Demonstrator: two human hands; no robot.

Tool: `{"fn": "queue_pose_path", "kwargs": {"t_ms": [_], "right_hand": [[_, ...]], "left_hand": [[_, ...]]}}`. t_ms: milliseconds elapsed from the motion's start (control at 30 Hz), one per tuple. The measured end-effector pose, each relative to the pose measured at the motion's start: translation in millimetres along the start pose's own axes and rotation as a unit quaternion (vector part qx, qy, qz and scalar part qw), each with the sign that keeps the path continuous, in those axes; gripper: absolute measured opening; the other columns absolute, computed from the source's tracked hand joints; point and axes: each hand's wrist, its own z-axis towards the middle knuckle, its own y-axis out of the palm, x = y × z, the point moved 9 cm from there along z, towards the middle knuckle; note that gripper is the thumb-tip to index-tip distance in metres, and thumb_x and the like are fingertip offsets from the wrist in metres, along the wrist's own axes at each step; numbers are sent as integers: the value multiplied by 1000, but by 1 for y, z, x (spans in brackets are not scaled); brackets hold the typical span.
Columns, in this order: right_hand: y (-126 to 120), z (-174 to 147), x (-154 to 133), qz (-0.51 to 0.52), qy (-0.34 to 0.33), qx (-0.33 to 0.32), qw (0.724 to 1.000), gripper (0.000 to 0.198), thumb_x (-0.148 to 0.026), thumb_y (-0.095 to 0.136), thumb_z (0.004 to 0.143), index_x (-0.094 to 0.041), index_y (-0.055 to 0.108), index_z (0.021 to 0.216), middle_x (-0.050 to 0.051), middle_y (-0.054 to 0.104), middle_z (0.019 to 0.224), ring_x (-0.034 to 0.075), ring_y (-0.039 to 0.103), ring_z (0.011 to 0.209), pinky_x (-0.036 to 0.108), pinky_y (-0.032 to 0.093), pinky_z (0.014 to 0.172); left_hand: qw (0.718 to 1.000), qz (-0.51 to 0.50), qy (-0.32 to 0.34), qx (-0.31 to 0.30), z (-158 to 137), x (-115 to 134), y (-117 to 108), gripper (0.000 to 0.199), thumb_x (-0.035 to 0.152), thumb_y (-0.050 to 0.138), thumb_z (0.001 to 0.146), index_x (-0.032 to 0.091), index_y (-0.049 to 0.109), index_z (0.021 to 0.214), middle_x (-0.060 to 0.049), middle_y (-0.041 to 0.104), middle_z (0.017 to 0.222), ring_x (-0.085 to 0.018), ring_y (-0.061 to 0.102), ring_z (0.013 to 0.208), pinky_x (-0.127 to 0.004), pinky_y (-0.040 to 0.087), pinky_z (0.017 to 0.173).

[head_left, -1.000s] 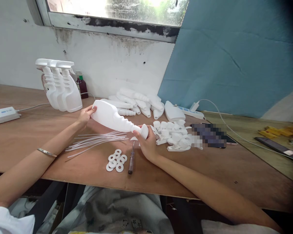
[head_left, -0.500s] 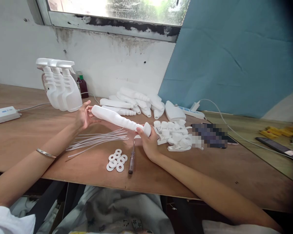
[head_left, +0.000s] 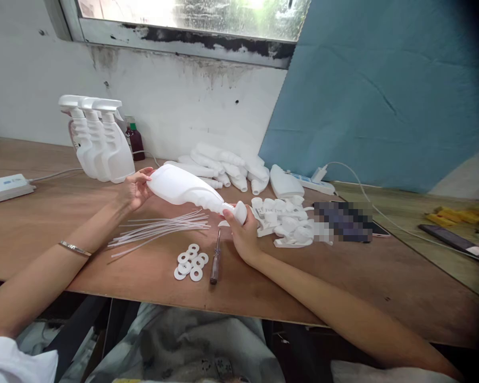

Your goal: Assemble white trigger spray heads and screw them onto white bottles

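A white plastic spray bottle (head_left: 183,186) lies tilted in the air between my two hands, its broad face showing. My left hand (head_left: 139,187) grips the base end, thumb and fingers pressed on it. At the neck end, my right hand (head_left: 243,231) is closed around the white trigger spray head (head_left: 240,211), which sits against the bottle's neck. Below the bottle lie a bundle of thin white tubes (head_left: 163,229), a small heap of white ring washers (head_left: 189,262) and a screwdriver (head_left: 215,260) with a clear handle.
Three assembled spray bottles (head_left: 104,143) stand at the back left, near a dark bottle (head_left: 135,141). White empty bottles (head_left: 223,165) are piled at the back, with loose spray heads (head_left: 287,223) right of my right hand. Power strips (head_left: 8,189) and phones (head_left: 455,242) lie farther out.
The bottle has turned about its long axis, from its narrow side to its broad face. My left hand has shifted its fingers at the base; my right hand has stayed at the spray head.
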Motion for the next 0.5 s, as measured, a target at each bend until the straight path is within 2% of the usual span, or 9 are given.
{"fn": "queue_pose_path", "kwargs": {"t_ms": [133, 233, 400, 500], "right_hand": [[3, -1, -3, 15, -2, -12, 1000, 32, -46, 59, 73, -20, 53, 91, 1, 63, 83, 20, 61, 77, 33, 49, 71], [4, -2, -5, 28, -7, -13, 999, 30, -45, 60, 73, -21, 53, 91, 1, 63, 84, 20, 62, 77, 32, 49, 70], [5, -1, -5, 63, -2, -14, 998, 27, -42, 61, 74, -21, 53, 90, 1, 63, 81, 20, 64, 75, 31, 50, 67], [5, -1, -5, 69, -1, -13, 998, 27, -42, 61, 74, -21, 53, 89, 1, 62, 81, 19, 63, 73, 30, 50, 64]], "left_hand": [[1000, -4, 16, -9, 4, -1, 0, 19, 12, 63, 61, 10, 60, 80, -2, 63, 72, -11, 57, 65, -22, 48, 60], [999, 4, 34, -18, 4, -1, 4, 23, 15, 69, 62, 10, 60, 83, -4, 64, 78, -12, 59, 68, -23, 49, 59], [998, 17, 32, -46, -1, 2, 11, 29, 12, 72, 61, 14, 57, 86, -2, 64, 84, -13, 59, 74, -25, 51, 64], [997, 33, 21, -64, -1, 2, 11, 34, 6, 70, 59, 15, 57, 90, -2, 64, 85, -14, 59, 73, -24, 51, 62]]}}
